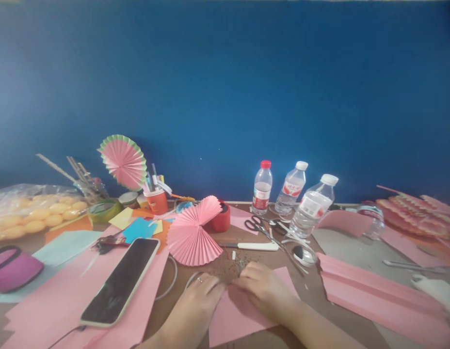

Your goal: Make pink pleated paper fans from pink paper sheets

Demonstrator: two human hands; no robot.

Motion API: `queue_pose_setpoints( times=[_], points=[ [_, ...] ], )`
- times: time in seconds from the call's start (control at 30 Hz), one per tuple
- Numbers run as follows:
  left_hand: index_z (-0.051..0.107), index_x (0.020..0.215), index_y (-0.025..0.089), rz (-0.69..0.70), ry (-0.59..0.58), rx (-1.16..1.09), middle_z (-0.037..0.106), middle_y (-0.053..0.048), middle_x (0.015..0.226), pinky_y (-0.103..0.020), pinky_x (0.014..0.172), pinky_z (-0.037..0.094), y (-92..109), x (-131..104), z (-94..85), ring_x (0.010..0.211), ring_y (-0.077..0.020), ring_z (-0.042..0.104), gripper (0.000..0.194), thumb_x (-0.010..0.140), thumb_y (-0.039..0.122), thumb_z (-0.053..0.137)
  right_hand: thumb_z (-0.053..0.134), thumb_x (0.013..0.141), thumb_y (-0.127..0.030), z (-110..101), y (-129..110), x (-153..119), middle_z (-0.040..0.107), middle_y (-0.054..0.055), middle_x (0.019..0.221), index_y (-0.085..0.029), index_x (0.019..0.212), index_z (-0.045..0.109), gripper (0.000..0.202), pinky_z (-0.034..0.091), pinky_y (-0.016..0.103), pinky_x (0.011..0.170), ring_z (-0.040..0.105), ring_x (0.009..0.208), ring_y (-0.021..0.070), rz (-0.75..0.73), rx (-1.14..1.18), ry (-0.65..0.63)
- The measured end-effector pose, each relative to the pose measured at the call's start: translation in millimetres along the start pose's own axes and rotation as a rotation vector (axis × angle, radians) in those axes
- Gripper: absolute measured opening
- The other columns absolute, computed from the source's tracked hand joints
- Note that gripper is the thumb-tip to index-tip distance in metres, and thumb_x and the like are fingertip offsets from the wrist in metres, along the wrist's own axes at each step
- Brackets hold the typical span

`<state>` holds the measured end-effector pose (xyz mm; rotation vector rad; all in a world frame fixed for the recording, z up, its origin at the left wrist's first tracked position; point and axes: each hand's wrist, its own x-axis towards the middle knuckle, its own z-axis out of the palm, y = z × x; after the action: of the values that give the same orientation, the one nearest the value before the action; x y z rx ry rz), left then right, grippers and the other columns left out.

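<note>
A sheet of pink paper lies on the brown table in front of me. My left hand, with a ring on one finger, is closed at its far left edge, fingertips bent down onto the paper. My right hand has its curled fingers on the far edge, close to the left hand; the thumbs are mostly hidden. Just beyond the hands sits a pleated pink paper fan, opened to most of a circle. A white-handled knife lies behind my right hand, and black scissors are farther back.
A phone rests on pink sheets at left. Water bottles stand at the back right, near a red tape roll. Folded pink paper lies at right. A red cup of pens and a green-edged fan stand back left.
</note>
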<state>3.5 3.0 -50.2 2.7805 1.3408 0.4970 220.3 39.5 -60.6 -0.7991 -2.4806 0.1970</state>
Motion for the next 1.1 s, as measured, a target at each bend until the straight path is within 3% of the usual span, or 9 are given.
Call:
queue_pose_setpoints(
  times=[0.27, 0.47, 0.63, 0.8, 1.1],
  points=[
    [0.06, 0.077, 0.015, -0.005, -0.074, 0.029, 0.06, -0.003, 0.078, -0.036, 0.07, 0.048, -6.2, -0.5, -0.1, 0.075, -0.0208, 0.056, 0.01, 0.078, 0.006, 0.058, 0.048, 0.09, -0.017, 7.5, 4.3, -1.4, 0.061, 0.003, 0.078, -0.02, 0.097, 0.064, 0.018, 0.037, 0.028, 0.063, 0.048, 0.073, 0.015, -0.028, -0.025, 0.056],
    [0.06, 0.081, 0.016, 0.033, -0.1, 0.084, 0.06, -0.003, 0.079, -0.035, 0.069, 0.048, -2.6, 1.0, -7.8, 0.074, -0.0207, 0.055, 0.01, 0.078, 0.007, 0.058, 0.048, 0.091, -0.019, 7.0, 3.0, -1.6, 0.06, 0.003, 0.077, -0.02, 0.093, 0.065, 0.017, 0.037, 0.027, 0.064, 0.048, 0.073, 0.0145, 0.001, -0.016, 0.048],
    [0.058, 0.102, 0.016, 0.063, -0.093, 0.147, 0.061, -0.003, 0.084, -0.035, 0.072, 0.047, -0.2, 3.6, -9.9, 0.077, -0.0209, 0.056, 0.024, 0.08, 0.007, 0.057, 0.049, 0.091, -0.019, 6.9, 0.3, -1.7, 0.059, 0.002, 0.076, -0.019, 0.089, 0.065, 0.016, 0.035, 0.026, 0.062, 0.047, 0.071, 0.0141, 0.011, -0.028, 0.042],
    [0.06, 0.083, 0.017, 0.055, -0.101, 0.224, 0.058, -0.002, 0.078, -0.032, 0.065, 0.043, 0.2, 3.7, -1.3, 0.073, -0.0202, 0.054, 0.008, 0.081, 0.011, 0.056, 0.05, 0.09, -0.019, 9.2, 0.4, -3.6, 0.057, 0.002, 0.075, -0.019, 0.084, 0.063, 0.014, 0.034, 0.027, 0.061, 0.046, 0.072, 0.0147, 0.035, -0.084, 0.004],
    [0.061, 0.082, 0.018, 0.053, -0.067, 0.22, 0.059, -0.002, 0.078, -0.033, 0.069, 0.043, -2.7, 5.0, 6.6, 0.075, -0.0198, 0.055, 0.013, 0.081, 0.008, 0.054, 0.048, 0.089, -0.014, -1.8, -18.4, 8.4, 0.058, 0.004, 0.081, -0.016, 0.088, 0.061, 0.013, 0.036, 0.032, 0.066, 0.046, 0.075, 0.0178, 0.017, -0.158, -0.083]
  ],
)
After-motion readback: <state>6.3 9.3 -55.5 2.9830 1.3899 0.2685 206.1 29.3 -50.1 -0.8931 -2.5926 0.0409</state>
